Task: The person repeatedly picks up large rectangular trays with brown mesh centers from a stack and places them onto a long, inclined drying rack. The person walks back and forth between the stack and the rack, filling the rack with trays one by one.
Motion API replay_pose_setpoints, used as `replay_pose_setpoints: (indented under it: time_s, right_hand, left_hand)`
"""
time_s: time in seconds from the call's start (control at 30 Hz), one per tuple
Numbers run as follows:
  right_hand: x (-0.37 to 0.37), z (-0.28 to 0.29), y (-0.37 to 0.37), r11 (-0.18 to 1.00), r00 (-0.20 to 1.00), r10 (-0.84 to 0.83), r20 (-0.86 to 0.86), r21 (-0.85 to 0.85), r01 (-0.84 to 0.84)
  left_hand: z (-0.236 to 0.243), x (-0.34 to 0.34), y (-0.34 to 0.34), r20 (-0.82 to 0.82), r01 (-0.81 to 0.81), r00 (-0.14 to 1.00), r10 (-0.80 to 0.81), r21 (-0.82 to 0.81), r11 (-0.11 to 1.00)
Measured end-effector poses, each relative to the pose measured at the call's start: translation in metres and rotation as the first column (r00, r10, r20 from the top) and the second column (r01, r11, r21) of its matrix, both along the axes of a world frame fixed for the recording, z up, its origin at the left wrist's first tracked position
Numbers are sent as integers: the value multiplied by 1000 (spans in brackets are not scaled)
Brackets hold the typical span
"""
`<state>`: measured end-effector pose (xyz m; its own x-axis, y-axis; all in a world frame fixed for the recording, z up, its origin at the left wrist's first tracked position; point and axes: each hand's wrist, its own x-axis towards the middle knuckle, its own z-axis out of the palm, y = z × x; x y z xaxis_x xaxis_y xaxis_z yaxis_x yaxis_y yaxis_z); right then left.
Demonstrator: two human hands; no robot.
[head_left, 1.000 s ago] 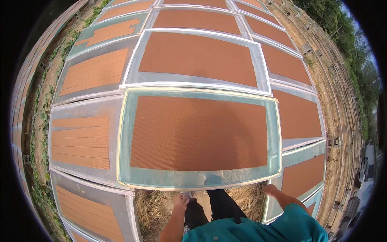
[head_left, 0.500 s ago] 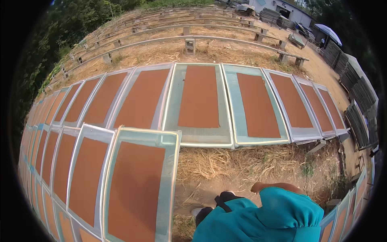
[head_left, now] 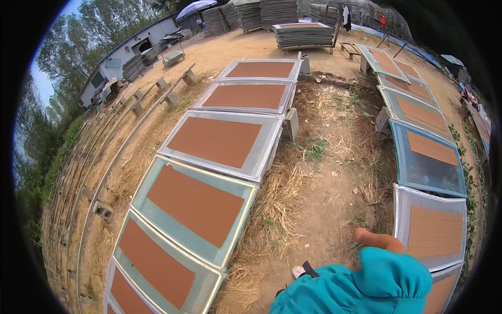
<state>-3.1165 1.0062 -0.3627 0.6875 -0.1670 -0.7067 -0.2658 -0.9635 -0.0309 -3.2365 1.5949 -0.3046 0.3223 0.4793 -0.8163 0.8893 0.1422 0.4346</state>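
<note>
My right hand (head_left: 360, 234) hangs low over the dirt path, past the cuff of a teal sleeve (head_left: 395, 272). It looks rounded, but its fingers are too small and hidden to make out, and nothing is seen sticking out of it. Nearest to it on the right is a white-framed mesh screen (head_left: 403, 214) bearing a light brown sheet (head_left: 435, 230) with fine parallel lines. To the left, a row of framed mesh screens (head_left: 137, 194) carries smooth reddish-brown rectangular sheets (head_left: 196, 203). My left hand is outside the picture.
A dirt path (head_left: 324, 225) strewn with straw runs ahead between the two rows. Concrete blocks (head_left: 291, 125) prop the screens. Long rails (head_left: 112, 170) lie at the far left. Further off stand a stacked pile of screens (head_left: 303, 39), a white building (head_left: 125, 55) and an umbrella (head_left: 196, 9).
My view has turned to the right, so the path and the right-hand row show ahead. The large screen close on my left has gone out of view. My right arm stays low.
</note>
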Motion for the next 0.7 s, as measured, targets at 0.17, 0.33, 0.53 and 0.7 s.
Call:
replay_pose_setpoints:
  time_s: [0.17,0.33,0.53,0.7]
  right_hand:
    - [39,93,17,903,944,-301,-131,278,327]
    - [37,67,-21,788,840,-540,-53,319,527]
    - [-23,-17,-72,764,799,-568,-196,234,601]
    - [7,12,-65,510,573,-622,-534,279,814]
  left_hand:
    - [1,115,-15,-38,162,986,-161,20,987]
    - [-7,254,-63,-81,310,947,-311,-19,951]
    - [-16,434,-150,-92,491,865,-493,-46,870]
    - [-54,565,-252,-9,608,783,-622,-205,767]
